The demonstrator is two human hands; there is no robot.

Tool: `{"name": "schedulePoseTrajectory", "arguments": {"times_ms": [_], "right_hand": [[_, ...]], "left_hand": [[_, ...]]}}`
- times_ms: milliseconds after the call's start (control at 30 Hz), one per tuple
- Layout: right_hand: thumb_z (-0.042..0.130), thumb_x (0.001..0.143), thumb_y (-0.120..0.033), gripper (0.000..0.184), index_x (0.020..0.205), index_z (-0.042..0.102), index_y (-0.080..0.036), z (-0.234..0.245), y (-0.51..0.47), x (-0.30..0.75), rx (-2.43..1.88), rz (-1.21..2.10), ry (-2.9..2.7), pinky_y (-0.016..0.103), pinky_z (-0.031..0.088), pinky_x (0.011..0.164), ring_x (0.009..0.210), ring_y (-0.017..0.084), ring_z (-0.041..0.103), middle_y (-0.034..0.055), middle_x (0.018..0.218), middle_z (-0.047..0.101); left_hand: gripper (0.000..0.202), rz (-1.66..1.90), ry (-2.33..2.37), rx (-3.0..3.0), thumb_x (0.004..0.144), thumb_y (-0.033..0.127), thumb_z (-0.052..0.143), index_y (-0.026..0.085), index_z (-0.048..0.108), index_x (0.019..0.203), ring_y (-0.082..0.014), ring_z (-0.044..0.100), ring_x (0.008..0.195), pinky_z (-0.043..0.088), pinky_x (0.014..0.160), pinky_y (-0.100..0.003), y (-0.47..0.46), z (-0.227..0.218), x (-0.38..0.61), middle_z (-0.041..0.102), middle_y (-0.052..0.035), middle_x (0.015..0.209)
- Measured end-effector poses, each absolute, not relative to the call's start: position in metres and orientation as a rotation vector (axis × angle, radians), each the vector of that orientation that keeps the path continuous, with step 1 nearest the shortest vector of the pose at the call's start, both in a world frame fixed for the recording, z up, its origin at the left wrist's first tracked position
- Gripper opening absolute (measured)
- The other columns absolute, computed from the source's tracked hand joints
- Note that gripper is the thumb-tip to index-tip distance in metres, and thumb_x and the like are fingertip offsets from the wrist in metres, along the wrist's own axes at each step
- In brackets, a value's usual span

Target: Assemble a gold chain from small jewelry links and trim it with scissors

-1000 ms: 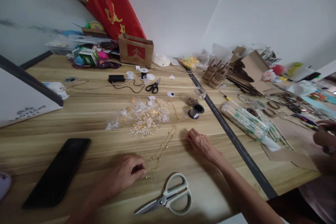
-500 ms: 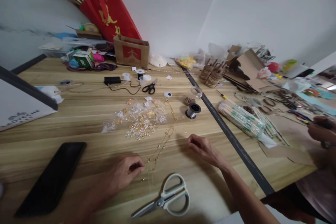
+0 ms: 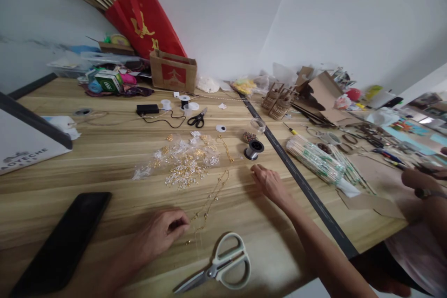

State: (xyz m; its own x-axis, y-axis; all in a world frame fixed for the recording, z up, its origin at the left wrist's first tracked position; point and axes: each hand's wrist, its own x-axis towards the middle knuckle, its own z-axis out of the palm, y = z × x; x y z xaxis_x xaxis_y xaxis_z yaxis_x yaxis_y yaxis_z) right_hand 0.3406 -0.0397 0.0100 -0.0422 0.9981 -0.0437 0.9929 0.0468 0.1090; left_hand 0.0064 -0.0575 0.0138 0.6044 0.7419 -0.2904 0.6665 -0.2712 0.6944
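Observation:
My left hand (image 3: pixel 164 230) rests on the wooden table (image 3: pixel 104 181) with its fingers curled in a pinch at the near end of a thin gold chain (image 3: pixel 209 200). My right hand (image 3: pixel 268 181) lies farther out on the table, fingers closed together, just short of a small metal wire spool (image 3: pixel 253 149). What its fingers hold, if anything, is too small to see. A pile of gold and silver jewellery findings in clear bags (image 3: pixel 183 160) lies beyond the chain. Pale-handled scissors (image 3: pixel 220 265) lie near the front edge.
A black phone (image 3: pixel 63 242) lies at the near left, a white box (image 3: pixel 24 142) at the far left. Black scissors (image 3: pixel 197 118), thread spools and a red bag (image 3: pixel 146 23) sit at the back. Another person's hands (image 3: pixel 419 179) work at the right among skewers (image 3: pixel 317 160) and cardboard.
My right hand has moved forward across the table toward the wire spool. My left hand has stayed at the chain's end. The view has shifted slightly.

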Motion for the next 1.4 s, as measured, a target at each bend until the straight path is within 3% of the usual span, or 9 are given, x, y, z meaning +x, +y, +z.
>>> {"name": "schedulePoseTrajectory", "arguments": {"times_ms": [167,267,400,600,800,967,1100,1233,1400], "right_hand": [[0.03,0.087,-0.006,0.033,0.114,0.049,-0.013,-0.002,-0.012,0.352,2.145,0.182,2.074,0.03,0.037,0.062,0.076,0.022,0.061,0.0183,0.107,0.058],[0.031,0.084,-0.002,0.039,0.117,0.048,-0.011,-0.011,-0.007,0.358,2.165,0.187,2.055,0.032,0.038,0.066,0.079,0.024,0.06,0.02,0.107,0.057],[0.035,0.085,-0.006,0.033,0.113,0.051,-0.013,-0.016,-0.008,0.366,2.218,0.154,2.06,0.031,0.037,0.067,0.081,0.023,0.06,0.0178,0.104,0.058],[0.037,0.089,-0.019,0.02,0.089,0.057,-0.016,-0.01,-0.014,0.38,2.292,-0.036,2.158,0.026,0.035,0.062,0.076,0.019,0.058,0.0093,0.087,0.061],[0.041,0.087,-0.024,0.022,0.076,0.058,-0.016,0.006,-0.036,0.393,2.146,-0.441,2.359,0.021,0.037,0.058,0.063,0.012,0.053,0.0001,0.068,0.058],[0.045,0.086,-0.034,0.027,0.075,0.061,-0.014,0.019,-0.043,0.388,2.029,-0.924,2.456,0.021,0.035,0.052,0.056,0.011,0.048,-0.0012,0.062,0.055],[0.045,0.088,-0.028,0.022,0.084,0.062,-0.015,0.022,-0.027,0.364,2.094,-0.602,2.57,0.024,0.039,0.061,0.066,0.014,0.055,0.0035,0.075,0.062],[0.039,0.093,-0.022,0.022,0.097,0.059,-0.016,0.024,0.004,0.332,1.925,0.024,2.445,0.022,0.038,0.063,0.078,0.015,0.058,0.0074,0.094,0.06],[0.033,0.094,-0.019,0.027,0.101,0.059,-0.015,0.026,0.048,0.307,1.825,0.151,2.375,0.023,0.035,0.06,0.084,0.018,0.058,0.0117,0.106,0.056]], "left_hand": [[0.022,0.119,1.131,2.001,0.081,0.028,0.043,0.017,0.061,0.076,-0.0157,0.055,0.071,0.04,0.067,-0.024,-0.058,0.009,0.003,0.063,-0.0025,0.075],[0.022,0.122,1.131,1.993,0.081,0.028,0.043,0.016,0.061,0.075,-0.0155,0.055,0.07,0.04,0.066,-0.024,-0.058,0.006,0.001,0.062,-0.0027,0.074],[0.021,0.146,1.114,2.009,0.08,0.027,0.044,0.016,0.06,0.073,-0.015,0.054,0.068,0.039,0.065,-0.024,-0.059,0.006,-0.001,0.062,-0.002,0.073],[0.021,0.16,1.114,2.002,0.08,0.028,0.045,0.016,0.061,0.073,-0.0151,0.054,0.068,0.04,0.066,-0.025,-0.06,0.006,-0.001,0.062,-0.002,0.073],[0.021,0.177,1.091,2.017,0.082,0.027,0.044,0.017,0.061,0.073,-0.0145,0.054,0.067,0.04,0.066,-0.024,-0.06,0.004,-0.001,0.062,-0.0016,0.072],[0.021,0.175,1.082,2.026,0.082,0.028,0.045,0.016,0.061,0.074,-0.015,0.054,0.067,0.04,0.065,-0.024,-0.06,0.004,0.0,0.062,-0.0023,0.072],[0.021,0.152,1.098,2.006,0.081,0.026,0.045,0.016,0.061,0.075,-0.0157,0.055,0.07,0.04,0.067,-0.025,-0.059,0.008,0.0,0.063,-0.0028,0.075],[0.021,0.153,1.11,1.999,0.081,0.026,0.044,0.016,0.062,0.076,-0.016,0.056,0.071,0.04,0.067,-0.025,-0.058,0.007,-0.002,0.064,-0.0033,0.077],[0.022,0.162,1.141,2.007,0.082,0.028,0.044,0.016,0.061,0.076,-0.0153,0.055,0.069,0.04,0.066,-0.025,-0.058,0.003,-0.004,0.063,-0.0029,0.075]]}}
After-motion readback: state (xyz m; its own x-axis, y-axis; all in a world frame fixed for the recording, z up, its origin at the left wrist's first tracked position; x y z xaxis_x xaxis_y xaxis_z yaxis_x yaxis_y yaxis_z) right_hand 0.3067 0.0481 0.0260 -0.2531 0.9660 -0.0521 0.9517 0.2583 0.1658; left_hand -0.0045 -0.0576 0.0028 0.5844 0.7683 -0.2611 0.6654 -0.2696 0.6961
